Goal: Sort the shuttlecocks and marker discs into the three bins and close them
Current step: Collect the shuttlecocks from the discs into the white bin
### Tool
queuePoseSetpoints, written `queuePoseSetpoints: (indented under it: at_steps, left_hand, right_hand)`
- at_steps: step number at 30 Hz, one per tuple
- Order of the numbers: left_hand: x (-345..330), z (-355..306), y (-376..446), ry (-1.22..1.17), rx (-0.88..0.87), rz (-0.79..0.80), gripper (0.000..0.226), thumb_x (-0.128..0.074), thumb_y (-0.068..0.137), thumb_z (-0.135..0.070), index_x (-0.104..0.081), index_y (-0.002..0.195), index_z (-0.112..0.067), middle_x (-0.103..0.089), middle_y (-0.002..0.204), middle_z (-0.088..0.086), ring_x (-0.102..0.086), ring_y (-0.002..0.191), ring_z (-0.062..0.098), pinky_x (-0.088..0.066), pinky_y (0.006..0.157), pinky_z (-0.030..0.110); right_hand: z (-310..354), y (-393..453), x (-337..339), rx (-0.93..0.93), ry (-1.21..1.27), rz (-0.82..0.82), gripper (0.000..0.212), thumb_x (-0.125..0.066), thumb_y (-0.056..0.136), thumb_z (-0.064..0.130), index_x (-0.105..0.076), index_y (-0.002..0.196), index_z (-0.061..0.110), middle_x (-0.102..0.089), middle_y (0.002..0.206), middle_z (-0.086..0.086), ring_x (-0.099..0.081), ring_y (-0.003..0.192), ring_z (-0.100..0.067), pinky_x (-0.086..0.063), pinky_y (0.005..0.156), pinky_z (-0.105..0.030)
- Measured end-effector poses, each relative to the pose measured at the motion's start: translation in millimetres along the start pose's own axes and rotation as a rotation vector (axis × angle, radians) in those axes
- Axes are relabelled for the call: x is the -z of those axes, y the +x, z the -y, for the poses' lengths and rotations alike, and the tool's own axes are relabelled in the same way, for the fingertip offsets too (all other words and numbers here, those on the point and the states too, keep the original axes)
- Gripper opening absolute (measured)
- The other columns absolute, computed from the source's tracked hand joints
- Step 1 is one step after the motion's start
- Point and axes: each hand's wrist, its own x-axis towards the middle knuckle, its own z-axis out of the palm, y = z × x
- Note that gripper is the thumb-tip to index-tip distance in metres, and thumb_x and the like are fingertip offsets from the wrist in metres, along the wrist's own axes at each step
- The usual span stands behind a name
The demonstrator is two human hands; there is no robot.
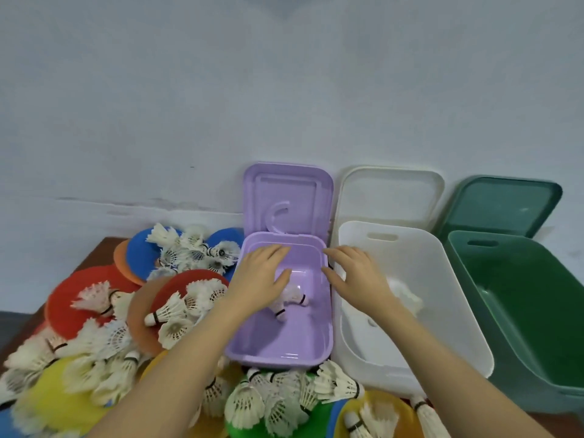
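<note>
Three open bins stand in a row with their lids leaning on the wall: a purple bin, a white bin and a green bin. My left hand hovers over the purple bin with relaxed fingers and holds nothing. Just below it a shuttlecock lies inside the purple bin. My right hand hangs open over the rim between the purple and white bins. Something white and blurred sits in the white bin. The green bin looks empty.
Several white shuttlecocks lie piled on coloured marker discs to the left and front: a red disc, a blue disc, a yellow disc, an orange disc. The purple lid stands upright. A pale wall lies close behind.
</note>
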Motion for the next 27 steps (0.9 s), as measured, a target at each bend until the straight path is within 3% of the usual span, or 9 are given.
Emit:
queuePoseSetpoints:
  at_steps: [4,10,16,21,27]
  left_hand:
    - [-9,39,-11,-0.013,0.045,0.049,0.07,-0.023,0.081,-0.053,-0.053,0.13,-0.012,-0.056,0.13,0.006,-0.051,0.119,0.027,-0.039,0.098,0.038]
    - [-48,73,-16,-0.093,0.076,0.185,0.051,-0.038,0.091,-0.039,-0.046,0.136,-0.015,-0.05,0.136,0.003,-0.044,0.125,0.022,-0.033,0.102,0.033]
    - [-94,74,2,-0.075,0.102,0.249,0.044,-0.039,0.097,-0.026,-0.039,0.139,-0.015,-0.046,0.14,0.004,-0.041,0.126,0.023,-0.032,0.103,0.035]
    - [-121,74,-3,-0.095,0.267,0.274,0.04,-0.038,0.097,-0.022,-0.043,0.136,-0.015,-0.058,0.125,0.009,-0.052,0.112,0.028,-0.039,0.094,0.037]
    - [-122,73,2,-0.255,0.316,0.082,0.038,-0.048,0.093,-0.008,-0.053,0.13,-0.012,-0.065,0.105,0.014,-0.055,0.101,0.032,-0.042,0.089,0.041]
  right_hand:
    - [38,24,-34,-0.016,0.072,0.012,0.046,-0.044,0.085,0.041,-0.063,0.116,0.013,-0.066,0.107,-0.007,-0.061,0.098,-0.032,-0.049,0.08,-0.042]
    - [58,37,-106,-0.334,0.178,0.162,0.041,-0.048,0.095,0.026,-0.046,0.135,0.016,-0.049,0.134,-0.004,-0.045,0.122,-0.026,-0.039,0.094,-0.035]
    - [38,23,-161,-0.544,0.188,0.251,0.042,-0.044,0.096,0.02,-0.043,0.137,0.012,-0.046,0.138,-0.011,-0.046,0.119,-0.033,-0.041,0.093,-0.039]
    - [29,14,-177,-0.538,0.2,0.274,0.043,-0.045,0.095,0.023,-0.042,0.138,0.016,-0.053,0.132,-0.01,-0.051,0.114,-0.033,-0.043,0.091,-0.04]
    - [29,16,-180,-0.426,0.158,0.241,0.045,-0.046,0.095,0.022,-0.041,0.139,0.021,-0.059,0.122,-0.006,-0.054,0.105,-0.032,-0.047,0.079,-0.039]
